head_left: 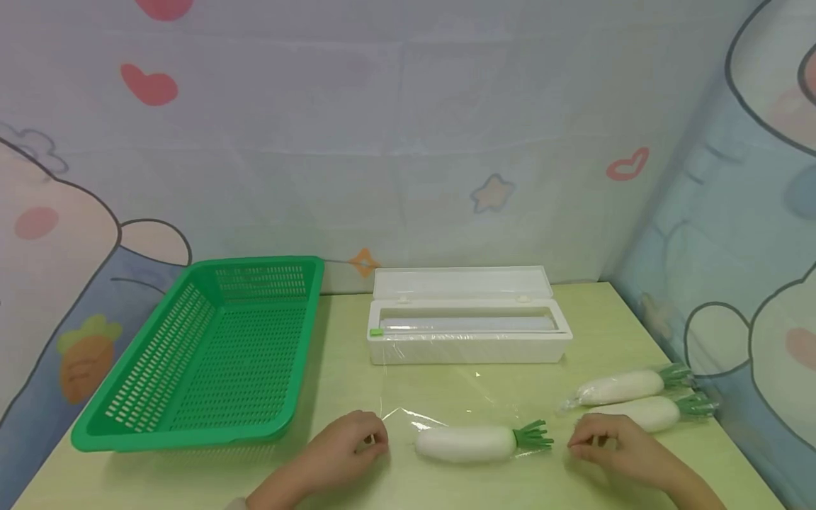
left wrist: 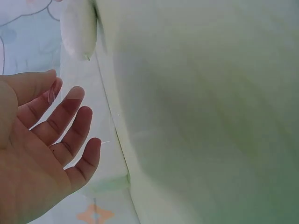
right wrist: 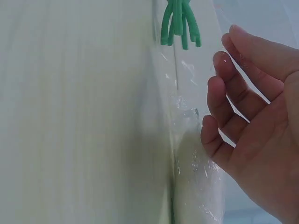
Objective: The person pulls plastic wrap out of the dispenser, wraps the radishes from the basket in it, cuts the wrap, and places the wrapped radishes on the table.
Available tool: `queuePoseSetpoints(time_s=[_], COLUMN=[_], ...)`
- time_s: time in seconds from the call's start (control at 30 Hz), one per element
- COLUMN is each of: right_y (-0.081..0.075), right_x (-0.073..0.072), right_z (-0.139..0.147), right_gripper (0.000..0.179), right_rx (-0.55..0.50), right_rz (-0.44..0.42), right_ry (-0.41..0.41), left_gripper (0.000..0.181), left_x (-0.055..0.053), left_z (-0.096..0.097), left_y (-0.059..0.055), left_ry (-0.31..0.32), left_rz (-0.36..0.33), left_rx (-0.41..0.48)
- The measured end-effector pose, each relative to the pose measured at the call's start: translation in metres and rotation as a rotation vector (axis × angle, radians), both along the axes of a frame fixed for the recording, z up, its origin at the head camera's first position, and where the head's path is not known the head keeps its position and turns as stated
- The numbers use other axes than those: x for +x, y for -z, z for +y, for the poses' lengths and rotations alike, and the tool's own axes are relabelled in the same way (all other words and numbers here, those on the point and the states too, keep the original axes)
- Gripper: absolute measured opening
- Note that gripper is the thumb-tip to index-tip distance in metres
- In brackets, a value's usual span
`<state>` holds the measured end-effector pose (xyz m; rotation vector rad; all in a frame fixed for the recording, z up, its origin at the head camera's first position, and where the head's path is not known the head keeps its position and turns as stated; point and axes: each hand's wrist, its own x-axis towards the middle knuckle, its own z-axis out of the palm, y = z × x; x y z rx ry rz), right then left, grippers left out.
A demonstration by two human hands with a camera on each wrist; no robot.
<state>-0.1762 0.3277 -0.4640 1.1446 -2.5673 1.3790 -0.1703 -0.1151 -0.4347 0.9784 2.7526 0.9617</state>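
A sheet of clear cling film point(head_left: 417, 416) runs forward from the white wrap dispenser point(head_left: 472, 352) over a bare white radish point(head_left: 465, 444) with cut green stalks. Left of the radish, my left hand point(head_left: 347, 450) pinches the film's edge between thumb and index finger; a wisp of film shows at those fingertips in the left wrist view, the other fingers spread loosely. Beyond the green stalks point(right wrist: 180, 23), my right hand point(head_left: 615, 446) has thumb and index finger pressed together on the film's other side, though the film there is hardly visible.
Two film-wrapped radishes point(head_left: 621, 387) lie at the right, one partly behind my right hand. A green slotted basket point(head_left: 191, 439) stands at the left. The dispenser's lid point(head_left: 462, 283) is raised, with a green slider point(head_left: 376, 331) at its left end. A printed cloth hangs behind.
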Motion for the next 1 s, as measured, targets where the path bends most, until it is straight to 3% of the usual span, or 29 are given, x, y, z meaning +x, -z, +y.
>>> queuePoseSetpoints(time_s=[0.17,0.4,0.6,0.8,1.0], right_y=[-0.002,-0.008,-0.022,-0.034,-0.032], right_x=[-0.006,-0.012,-0.021,-0.039,-0.055], right_z=[0.002,-0.006,-0.019,-0.028,-0.035], right_gripper=[0.016,0.007,0.004,0.011,0.017], right_rx=[0.016,0.129,0.155,0.199,0.258], right_rz=[-0.02,0.014,0.064,0.011,-0.018], right_ry=[0.067,0.256,0.343,0.409,0.475], left_gripper=[0.012,0.012,0.011,0.01,0.009], left_x=[-0.007,-0.016,-0.023,-0.034,-0.045], left_z=[0.0,0.001,0.004,0.007,0.012], left_y=[0.002,0.001,0.004,0.005,0.006], left_ry=[-0.06,-0.155,-0.209,-0.318,-0.386], left_rz=[-0.104,-0.248,-0.202,-0.177,-0.158], left_rx=[0.067,0.138,0.152,0.179,0.191])
